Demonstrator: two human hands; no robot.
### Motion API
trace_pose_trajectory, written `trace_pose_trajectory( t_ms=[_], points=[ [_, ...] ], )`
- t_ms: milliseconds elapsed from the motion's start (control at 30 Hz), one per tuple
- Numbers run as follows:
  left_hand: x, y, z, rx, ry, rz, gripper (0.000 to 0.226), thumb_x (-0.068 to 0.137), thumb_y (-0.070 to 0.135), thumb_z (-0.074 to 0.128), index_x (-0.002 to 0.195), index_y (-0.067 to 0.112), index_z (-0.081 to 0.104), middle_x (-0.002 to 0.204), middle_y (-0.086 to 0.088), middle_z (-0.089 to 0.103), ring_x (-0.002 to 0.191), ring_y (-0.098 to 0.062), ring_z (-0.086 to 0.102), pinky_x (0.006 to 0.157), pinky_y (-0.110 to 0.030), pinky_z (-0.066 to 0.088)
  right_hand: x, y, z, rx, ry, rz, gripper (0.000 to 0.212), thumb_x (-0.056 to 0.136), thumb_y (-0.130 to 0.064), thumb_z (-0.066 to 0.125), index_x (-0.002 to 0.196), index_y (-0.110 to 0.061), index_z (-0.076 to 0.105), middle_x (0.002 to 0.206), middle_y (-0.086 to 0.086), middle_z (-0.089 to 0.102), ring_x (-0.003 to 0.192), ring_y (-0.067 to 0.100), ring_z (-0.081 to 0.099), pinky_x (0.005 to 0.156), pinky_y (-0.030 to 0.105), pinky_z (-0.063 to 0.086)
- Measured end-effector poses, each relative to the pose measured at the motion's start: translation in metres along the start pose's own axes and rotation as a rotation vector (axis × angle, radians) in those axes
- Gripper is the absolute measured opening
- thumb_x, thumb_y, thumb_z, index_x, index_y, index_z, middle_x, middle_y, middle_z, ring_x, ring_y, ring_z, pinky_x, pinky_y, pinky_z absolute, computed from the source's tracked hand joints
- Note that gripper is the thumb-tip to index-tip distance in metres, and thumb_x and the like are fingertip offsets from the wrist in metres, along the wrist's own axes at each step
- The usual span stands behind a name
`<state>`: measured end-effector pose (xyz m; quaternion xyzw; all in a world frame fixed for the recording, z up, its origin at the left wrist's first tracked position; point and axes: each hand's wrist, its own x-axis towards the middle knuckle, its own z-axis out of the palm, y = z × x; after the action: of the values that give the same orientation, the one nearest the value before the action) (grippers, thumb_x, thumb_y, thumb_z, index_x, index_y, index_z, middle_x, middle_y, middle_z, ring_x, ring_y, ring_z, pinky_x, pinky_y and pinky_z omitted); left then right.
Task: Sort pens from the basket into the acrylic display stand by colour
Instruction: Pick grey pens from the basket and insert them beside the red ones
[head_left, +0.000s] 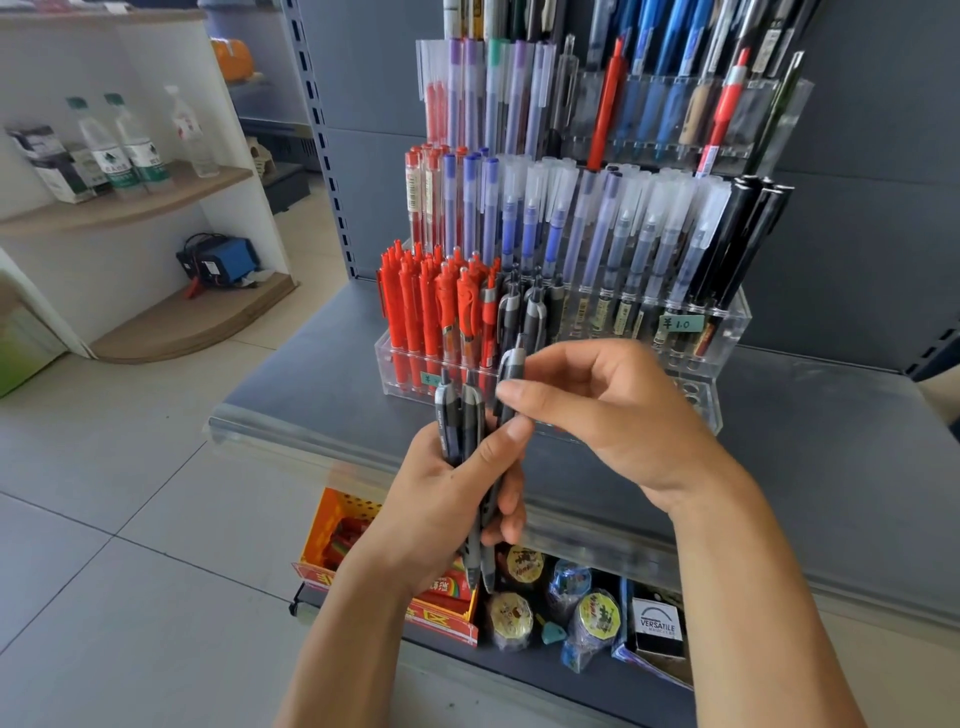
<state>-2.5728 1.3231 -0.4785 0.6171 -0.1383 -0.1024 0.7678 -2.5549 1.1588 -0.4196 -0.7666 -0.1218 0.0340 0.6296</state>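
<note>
Two hands: the left hand (441, 499) holds three dark pens (470, 441), and the right hand (602, 410) pinches the top of one of them. One clear display stand (727, 332) with three tiers in view. In its front tier the red pens (431, 306) stand too crowded to count, with about three dark click pens (524, 312) beside them. One green price label (681, 323) on the stand's upper front, a second part hidden lower left. On the side shelf (171, 195), three water bottles (122, 145). On the lower shelf, about four tape rolls (511, 616) and one orange box (400, 566)
</note>
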Motion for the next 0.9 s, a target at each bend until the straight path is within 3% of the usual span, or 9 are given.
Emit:
trace_pose_trajectory(
  t_ms=[200, 367, 500, 633, 733, 900],
  points=[
    [-0.001, -0.001, -0.001, 0.028, -0.026, -0.001, 0.038, 0.09, 0.041, 0.065, 0.075, 0.007, 0.054, 0.058, -0.011, 0.055, 0.037, -0.016, 0.042, 0.04, -0.023, 0.035, 0.002, -0.001, -0.003, 0.135, 0.192, -0.067, 0.003, 0.088, -0.021, 0.075, 0.087, -0.018, 0.077, 0.074, -0.006, 0.074, 0.069, 0.006, 0.067, 0.064, 0.017, 0.049],
    [0.0, -0.003, -0.001, 0.022, -0.038, -0.016, 0.039, 0.093, 0.037, 0.064, 0.071, 0.009, 0.048, 0.054, -0.006, 0.042, 0.038, -0.015, 0.033, 0.042, -0.026, 0.029, -0.001, 0.004, -0.01, 0.098, 0.109, -0.004, 0.017, 0.085, -0.021, 0.078, 0.102, -0.019, 0.074, 0.088, -0.001, 0.077, 0.082, 0.014, 0.074, 0.071, 0.024, 0.053],
    [0.001, -0.004, -0.002, 0.024, -0.017, -0.03, 0.038, 0.092, 0.037, 0.065, 0.069, 0.012, 0.048, 0.055, -0.005, 0.039, 0.04, -0.015, 0.031, 0.042, -0.027, 0.028, 0.0, 0.005, -0.011, 0.089, 0.109, -0.011, 0.015, 0.088, -0.013, 0.076, 0.102, -0.017, 0.073, 0.087, 0.002, 0.078, 0.081, 0.019, 0.076, 0.065, 0.025, 0.054],
    [0.002, -0.007, -0.002, 0.017, 0.007, -0.043, 0.036, 0.09, 0.036, 0.067, 0.071, 0.014, 0.046, 0.062, -0.014, 0.02, 0.043, -0.017, 0.026, 0.041, -0.024, 0.028, 0.0, 0.002, -0.018, 0.155, 0.368, -0.169, 0.011, 0.092, -0.006, 0.07, 0.099, -0.014, 0.072, 0.087, 0.004, 0.076, 0.08, 0.018, 0.075, 0.062, 0.024, 0.055],
    [0.002, -0.008, -0.003, 0.019, 0.022, -0.05, 0.037, 0.088, 0.037, 0.069, 0.075, 0.011, 0.046, 0.065, -0.018, 0.017, 0.043, -0.018, 0.025, 0.041, -0.024, 0.029, 0.001, 0.003, -0.027, -0.001, 0.639, -0.348, 0.01, 0.095, -0.009, 0.067, 0.104, -0.012, 0.069, 0.092, 0.001, 0.074, 0.083, 0.014, 0.074, 0.066, 0.027, 0.056],
    [0.004, -0.011, -0.005, 0.011, 0.038, -0.039, 0.048, 0.091, 0.036, 0.07, 0.073, 0.009, 0.034, 0.065, -0.017, 0.015, 0.043, -0.018, 0.023, 0.041, -0.025, 0.027, 0.006, 0.015, -0.029, -0.191, 0.731, -0.377, 0.018, 0.096, -0.017, 0.068, 0.113, -0.011, 0.069, 0.097, -0.004, 0.072, 0.087, 0.012, 0.072, 0.076, 0.032, 0.06]
  ],
)
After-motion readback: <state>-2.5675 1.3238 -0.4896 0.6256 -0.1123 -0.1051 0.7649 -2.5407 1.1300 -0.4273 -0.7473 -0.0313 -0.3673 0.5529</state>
